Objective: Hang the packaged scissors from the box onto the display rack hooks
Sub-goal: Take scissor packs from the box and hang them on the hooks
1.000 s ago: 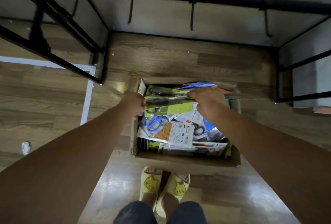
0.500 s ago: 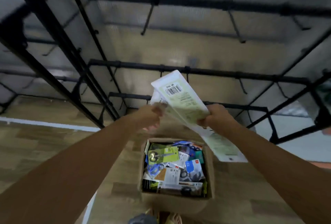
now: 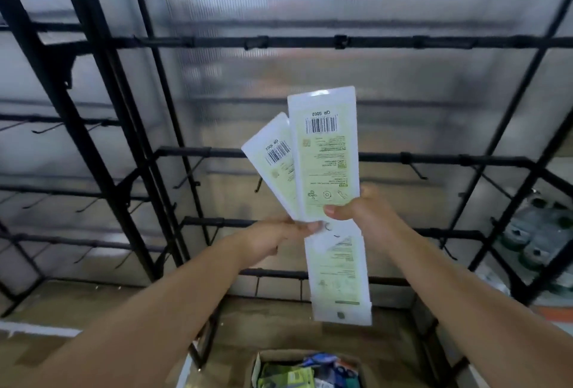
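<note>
i've got both hands up in front of the display rack [image 3: 310,42], w/ three scissors packs fanned between them, printed backs facing me. my right hand [image 3: 366,212] has its grip pinched on the tallest pack [image 3: 325,151], thumb pressed flat across the pack's lower end, rest of the fingers hidden behind the card. that pack stands about upright, barcode near the top, text reading upside down. my left hand [image 3: 273,238] pinches at the point where the packs cross; its fingertips meet the card edges just below the right thumb. can't tell exactly which pack(s) the left grip has. the second pack [image 3: 273,167] leans left, partly tucked behind the tall one, own barcode showing. the third pack [image 3: 339,276] hangs downward from the hands, bottom edge near the lowest rack bar.

rack is black metal, several horizontal bars w/ bare hooks [image 3: 259,184] sticking out toward me; translucent ribbed panel behind it. no pack touches a hook. nearest hooks sit on the bar behind the packs, approx level w/ the right hand.

cardboard box [image 3: 257,366] sits on the wood floor at the bottom edge of view, below the arms, w/ more green and blue packs inside. far right, blurred, some round dark-capped items stacked on the rack's lower shelves; can't make out what they are.
</note>
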A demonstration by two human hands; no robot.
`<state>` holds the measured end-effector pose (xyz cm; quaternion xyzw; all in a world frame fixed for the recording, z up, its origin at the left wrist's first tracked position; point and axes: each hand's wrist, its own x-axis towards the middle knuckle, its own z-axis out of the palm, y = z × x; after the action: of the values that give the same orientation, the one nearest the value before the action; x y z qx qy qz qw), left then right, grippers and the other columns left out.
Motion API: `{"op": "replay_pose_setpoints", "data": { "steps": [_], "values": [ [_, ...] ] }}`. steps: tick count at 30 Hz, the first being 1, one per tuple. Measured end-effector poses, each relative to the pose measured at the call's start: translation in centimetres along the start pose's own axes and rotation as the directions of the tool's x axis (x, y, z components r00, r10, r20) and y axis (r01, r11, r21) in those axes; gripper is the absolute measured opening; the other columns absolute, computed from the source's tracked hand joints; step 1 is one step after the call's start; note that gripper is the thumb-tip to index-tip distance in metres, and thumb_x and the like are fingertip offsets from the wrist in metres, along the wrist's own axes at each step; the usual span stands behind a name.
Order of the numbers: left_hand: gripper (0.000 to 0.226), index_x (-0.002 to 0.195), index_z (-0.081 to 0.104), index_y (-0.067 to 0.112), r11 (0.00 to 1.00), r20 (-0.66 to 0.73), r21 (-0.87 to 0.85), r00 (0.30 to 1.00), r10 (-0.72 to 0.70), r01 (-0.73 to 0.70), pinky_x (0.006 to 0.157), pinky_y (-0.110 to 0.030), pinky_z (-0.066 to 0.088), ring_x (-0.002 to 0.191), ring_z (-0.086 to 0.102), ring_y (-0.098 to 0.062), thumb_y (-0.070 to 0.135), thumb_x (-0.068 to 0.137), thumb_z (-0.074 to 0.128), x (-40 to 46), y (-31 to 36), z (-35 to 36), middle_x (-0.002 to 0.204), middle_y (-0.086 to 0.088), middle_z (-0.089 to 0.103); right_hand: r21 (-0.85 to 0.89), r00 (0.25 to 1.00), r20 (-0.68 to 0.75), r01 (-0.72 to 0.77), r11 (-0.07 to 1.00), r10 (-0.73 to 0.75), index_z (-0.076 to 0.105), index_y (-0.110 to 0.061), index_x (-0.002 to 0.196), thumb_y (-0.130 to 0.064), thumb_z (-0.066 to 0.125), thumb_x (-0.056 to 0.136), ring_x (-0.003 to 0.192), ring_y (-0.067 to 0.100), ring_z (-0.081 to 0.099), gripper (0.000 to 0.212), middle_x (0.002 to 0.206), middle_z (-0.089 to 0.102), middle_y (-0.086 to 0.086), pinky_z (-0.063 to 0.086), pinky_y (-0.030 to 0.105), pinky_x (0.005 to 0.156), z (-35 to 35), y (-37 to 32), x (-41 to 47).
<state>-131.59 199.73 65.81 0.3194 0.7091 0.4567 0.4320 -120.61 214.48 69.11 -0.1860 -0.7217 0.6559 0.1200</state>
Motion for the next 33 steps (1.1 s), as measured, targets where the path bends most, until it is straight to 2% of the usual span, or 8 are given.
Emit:
{"op": "replay_pose_setpoints", "data": {
  "steps": [6,12,16,23,26,30,32,33],
  "values": [
    [0.064,0.129,0.053,0.034,0.927,-0.048,-0.316,0.98,0.196,-0.201,0.102,-0.048,0.043,0.116,0.06,-0.017,0.065,0.074,0.058,-1.1,2.9,1.1,0.125,0.005,0.064,0.114,0.978,-0.081,0.199,0.973,-0.19,0.054,-0.013,0.118,0.02,0.06,0.073,0.103,0.024,0.064,0.056,0.11,0.068,0.005,0.052,0.044,0.087,1.2,-4.9,-0.5],
    [0.058,0.133,0.05,0.033,0.768,-0.119,-0.564,0.95,0.288,-0.304,0.086,-0.039,0.055,0.116,0.06,-0.022,0.064,0.086,0.037,-2.3,4.7,1.9,0.128,-0.001,0.062,0.176,0.953,-0.107,0.3,0.938,-0.285,0.059,-0.02,0.102,0.023,0.059,0.07,0.094,0.019,0.068,0.054,0.1,0.072,0.0,0.056,0.036,0.073,1.2,-6.1,-0.3],
    [0.045,0.126,0.058,0.026,0.678,-0.194,-0.685,0.964,0.181,-0.266,0.089,-0.041,0.052,0.109,0.064,-0.024,0.052,0.095,0.038,-2.3,5.4,2.3,0.117,-0.005,0.068,0.244,0.956,-0.132,0.289,0.926,-0.263,0.064,-0.022,0.091,0.024,0.06,0.067,0.079,0.015,0.071,0.052,0.087,0.074,-0.003,0.055,0.026,0.057,1.0,-5.9,-0.2],
    [0.032,0.123,0.058,0.014,0.679,-0.395,-0.656,0.917,0.064,-0.33,0.083,-0.052,0.051,0.101,0.065,-0.032,0.022,0.092,0.059,-2.3,6.7,0.1,0.112,-0.011,0.069,0.228,0.976,-0.156,0.186,0.956,-0.153,0.066,-0.021,0.09,0.02,0.064,0.069,0.081,0.013,0.069,0.046,0.087,0.074,-0.006,0.054,0.026,0.057,-0.5,-4.8,-0.3],
    [0.039,0.124,0.054,0.008,0.744,-0.457,-0.595,0.89,0.0,-0.305,0.085,-0.057,0.049,0.102,0.064,-0.033,0.006,0.086,0.064,-2.6,6.2,-1.7,0.115,-0.013,0.067,0.13,0.958,-0.263,0.156,0.979,-0.117,0.066,-0.026,0.082,0.018,0.065,0.071,0.077,0.006,0.064,0.045,0.08,0.071,-0.014,0.05,0.019,0.057,-1.6,-4.5,-0.4],
    [0.04,0.125,0.054,0.003,0.828,-0.44,-0.49,0.897,0.034,-0.272,0.09,-0.056,0.047,0.106,0.062,-0.035,-0.007,0.087,0.057,-2.9,5.6,-3.5,0.118,-0.016,0.065,-0.001,0.885,-0.367,0.306,0.952,-0.285,0.064,-0.026,0.077,0.013,0.063,0.077,0.07,0.0,0.06,0.039,0.083,0.066,-0.01,0.043,0.007,0.044,-2.2,-5.0,-0.5],
    [0.038,0.123,0.056,0.003,0.847,-0.403,-0.471,0.914,0.044,-0.249,0.093,-0.057,0.045,0.107,0.062,-0.036,-0.01,0.087,0.053,-2.9,5.6,-4.0,0.117,-0.017,0.065,-0.336,0.769,-0.367,0.415,0.845,-0.523,0.067,-0.023,0.079,0.01,0.062,0.079,0.073,0.009,0.057,0.033,0.083,0.065,-0.004,0.043,0.008,0.053,-2.4,-5.4,-0.4],
    [0.038,0.121,0.057,0.003,0.847,-0.396,-0.474,0.917,0.04,-0.242,0.093,-0.056,0.046,0.105,0.062,-0.037,-0.011,0.086,0.052,-2.8,5.6,-4.1,0.116,-0.018,0.066,-0.571,0.692,-0.304,0.419,0.707,-0.655,0.07,-0.019,0.085,0.01,0.061,0.079,0.076,0.013,0.054,0.031,0.083,0.065,-0.002,0.04,0.012,0.06,-2.4,-5.6,-0.2]
  ]
}}
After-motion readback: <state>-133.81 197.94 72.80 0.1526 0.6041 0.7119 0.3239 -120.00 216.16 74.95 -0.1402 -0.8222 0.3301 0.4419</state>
